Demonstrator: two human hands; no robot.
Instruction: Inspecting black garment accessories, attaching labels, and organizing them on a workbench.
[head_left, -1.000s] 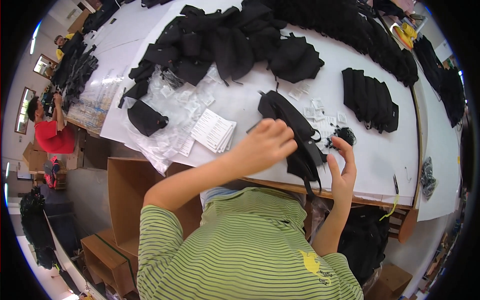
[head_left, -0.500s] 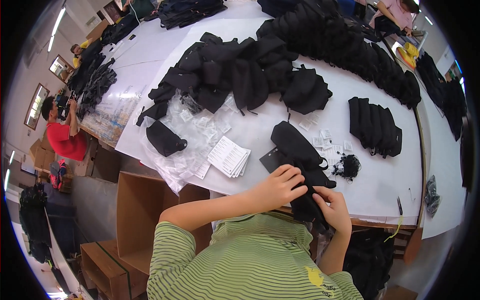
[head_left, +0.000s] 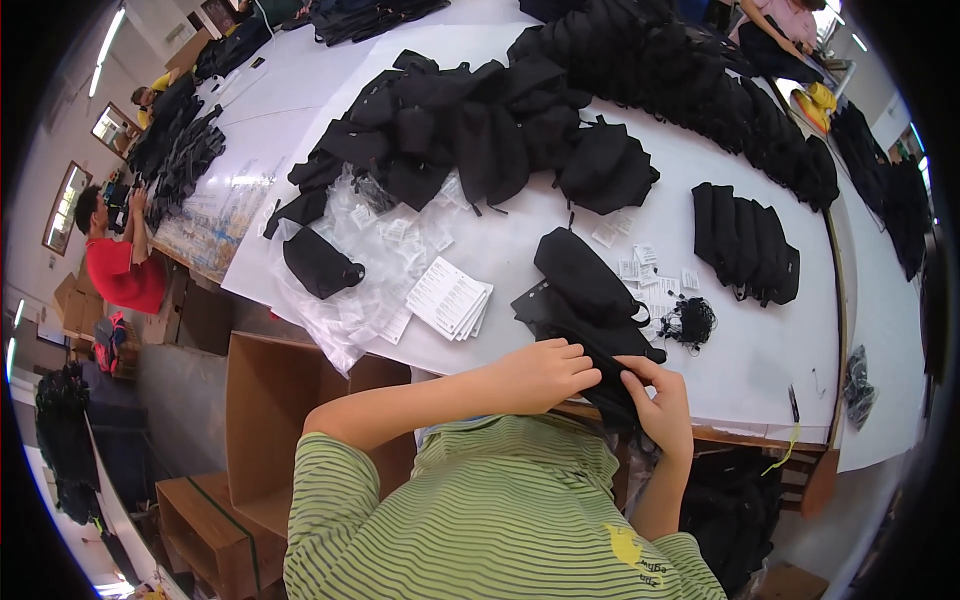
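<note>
At the table's near edge, both my hands grip a black fabric pouch (head_left: 612,392), which hangs partly over the edge. My left hand (head_left: 548,374) has its fingers curled on the cloth, and my right hand (head_left: 660,400) pinches its right side with the thumb on top. Just beyond my hands lies a rounded black pouch (head_left: 582,272) with a small loop at its end. A flat black piece (head_left: 530,305) shows beneath that pouch. To the left is a stack of white printed cards (head_left: 450,302); to the right, a tangle of black strings (head_left: 688,322).
Black pouches are heaped (head_left: 450,130) across the table, with a neat row (head_left: 745,243) at right. Clear plastic bags (head_left: 350,235) lie left, beside a single pouch (head_left: 318,262). Thread snips (head_left: 793,403) rest near the right edge. An open carton (head_left: 265,420) stands below. Other people work farther off.
My hands have drawn slightly closer to the table edge, and the held pouch has been turned or folded between them. The whole view has shifted a little.
</note>
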